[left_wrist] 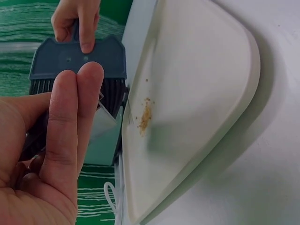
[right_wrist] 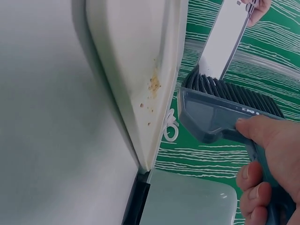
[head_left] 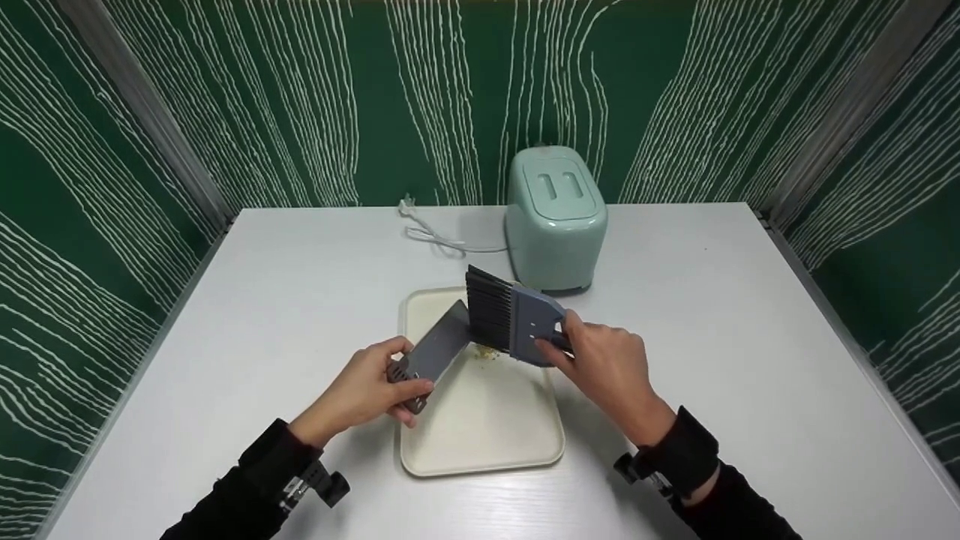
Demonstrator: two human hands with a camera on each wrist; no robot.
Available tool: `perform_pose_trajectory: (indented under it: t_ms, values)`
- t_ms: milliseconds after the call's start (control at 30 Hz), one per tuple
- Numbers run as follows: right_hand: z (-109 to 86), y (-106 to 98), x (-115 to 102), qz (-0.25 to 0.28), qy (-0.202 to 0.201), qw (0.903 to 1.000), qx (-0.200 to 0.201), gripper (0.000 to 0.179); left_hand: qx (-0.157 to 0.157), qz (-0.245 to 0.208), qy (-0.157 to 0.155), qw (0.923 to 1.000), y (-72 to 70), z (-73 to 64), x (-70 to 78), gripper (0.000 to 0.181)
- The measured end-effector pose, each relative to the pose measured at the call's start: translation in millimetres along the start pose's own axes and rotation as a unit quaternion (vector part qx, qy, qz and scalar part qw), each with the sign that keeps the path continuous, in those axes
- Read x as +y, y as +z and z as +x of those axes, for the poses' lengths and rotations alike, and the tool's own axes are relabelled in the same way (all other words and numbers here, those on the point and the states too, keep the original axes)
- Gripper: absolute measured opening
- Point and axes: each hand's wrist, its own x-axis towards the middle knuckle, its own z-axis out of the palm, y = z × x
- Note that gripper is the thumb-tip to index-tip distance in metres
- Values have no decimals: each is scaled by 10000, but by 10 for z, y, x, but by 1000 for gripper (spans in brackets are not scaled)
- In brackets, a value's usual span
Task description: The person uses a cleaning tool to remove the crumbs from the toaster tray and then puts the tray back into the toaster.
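My left hand (head_left: pixel 371 386) grips the slotted end of a slim grey toaster crumb tray (head_left: pixel 442 346), tilted above a cream serving tray (head_left: pixel 480 435). In my right hand (head_left: pixel 611 364) is the handle of a wide blue-grey brush (right_wrist: pixel 206 115). Its dark bristles (right_wrist: pixel 234 93) meet the far end of the crumb tray in the right wrist view. A small heap of yellow-brown crumbs (left_wrist: pixel 145 117) lies on the serving tray below the brush. The left wrist view has my left fingers (left_wrist: pixel 63 122) covering much of the crumb tray.
Behind the serving tray stands a mint-green toaster (head_left: pixel 559 240). Its white cord and plug (head_left: pixel 435 238) lie to its left on the white table (head_left: pixel 300 270). A green wall (head_left: pixel 487 97) with white lines encloses the back and sides.
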Motion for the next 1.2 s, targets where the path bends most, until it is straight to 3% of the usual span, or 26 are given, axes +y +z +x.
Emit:
perform_pose_trajectory:
  t_ms: [567, 1200]
  values:
    - [62, -74, 61, 314, 179, 9971, 673, 47, -35, 44, -39, 10000, -5, -6, -10, 34]
    - [1, -59, 81, -10, 33, 9999, 130, 48, 8, 64, 65, 10000, -10, -10, -10, 34]
